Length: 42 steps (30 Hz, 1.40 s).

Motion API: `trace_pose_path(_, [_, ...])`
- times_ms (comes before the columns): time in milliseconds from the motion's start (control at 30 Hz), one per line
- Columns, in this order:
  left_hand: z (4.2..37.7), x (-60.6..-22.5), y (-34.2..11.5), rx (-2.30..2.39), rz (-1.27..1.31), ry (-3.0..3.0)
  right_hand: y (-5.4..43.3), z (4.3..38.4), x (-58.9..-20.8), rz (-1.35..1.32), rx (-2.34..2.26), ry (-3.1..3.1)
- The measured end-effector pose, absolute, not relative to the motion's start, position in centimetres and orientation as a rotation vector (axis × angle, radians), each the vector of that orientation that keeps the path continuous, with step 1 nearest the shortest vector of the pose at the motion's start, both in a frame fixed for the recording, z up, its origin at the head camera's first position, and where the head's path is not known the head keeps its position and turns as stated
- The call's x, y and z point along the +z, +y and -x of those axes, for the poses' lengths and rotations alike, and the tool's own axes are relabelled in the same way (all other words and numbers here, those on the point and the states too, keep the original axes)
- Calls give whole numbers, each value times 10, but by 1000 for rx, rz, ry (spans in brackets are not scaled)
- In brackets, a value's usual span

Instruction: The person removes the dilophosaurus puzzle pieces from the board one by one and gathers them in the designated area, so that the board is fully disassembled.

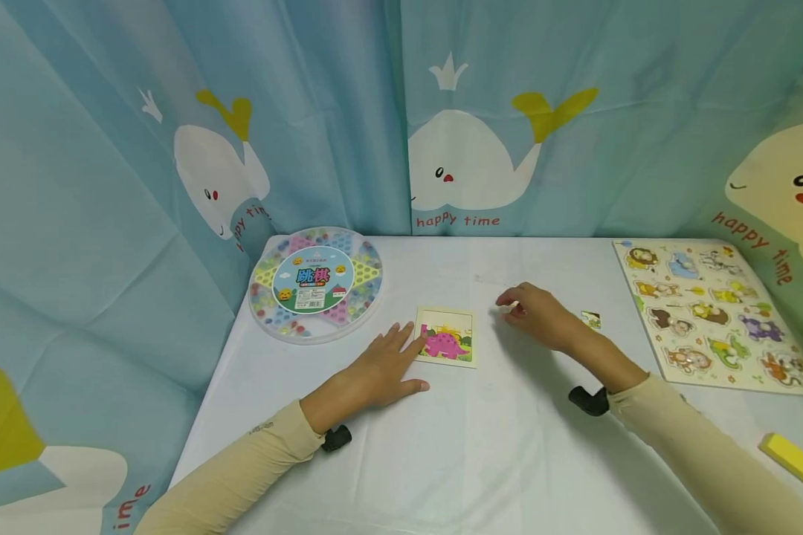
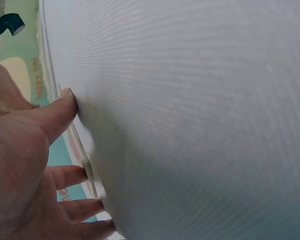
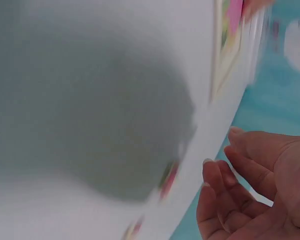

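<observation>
On the table [image 1: 468,453] lies the puzzle [image 1: 447,345]; your left hand [image 1: 383,365] touches its left edge, fingers extended; your right hand [image 1: 538,315], loosely curled, looks empty; expect the puzzle light, stiff; pinch its rim.

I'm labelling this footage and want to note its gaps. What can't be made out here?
Dinosaur puzzle, head view: part of its left side is hidden by the left hand.
Small loose piece, head view: too small to read its picture.
Coloured shapes, right wrist view: too blurred to identify.
Round box, head view: label's fine print too small.
Animal board, head view: lower right corner meets the frame edge.
</observation>
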<state>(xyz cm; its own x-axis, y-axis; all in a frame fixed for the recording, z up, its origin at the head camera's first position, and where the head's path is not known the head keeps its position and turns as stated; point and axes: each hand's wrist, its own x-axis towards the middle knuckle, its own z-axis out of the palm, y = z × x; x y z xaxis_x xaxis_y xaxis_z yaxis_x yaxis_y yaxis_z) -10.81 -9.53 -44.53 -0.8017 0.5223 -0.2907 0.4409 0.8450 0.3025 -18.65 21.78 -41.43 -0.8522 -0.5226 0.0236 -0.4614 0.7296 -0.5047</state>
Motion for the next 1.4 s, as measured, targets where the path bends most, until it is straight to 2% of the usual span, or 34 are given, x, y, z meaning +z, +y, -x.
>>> trace_pose_path(233, [109, -448, -94, 315, -733, 2665, 160, 175, -434, 836, -810, 2753])
trace_pose_path(467, [108, -450, -93, 292, -754, 2668, 129, 166, -448, 981, -757, 2723])
trace_pose_path(900, [105, -447, -102, 248, -775, 2684, 112, 158, -447, 1012, -686, 2777])
trace_pose_path(1400, [99, -447, -108, 297, -809, 2687, 116, 158, -448, 1065, -714, 2757])
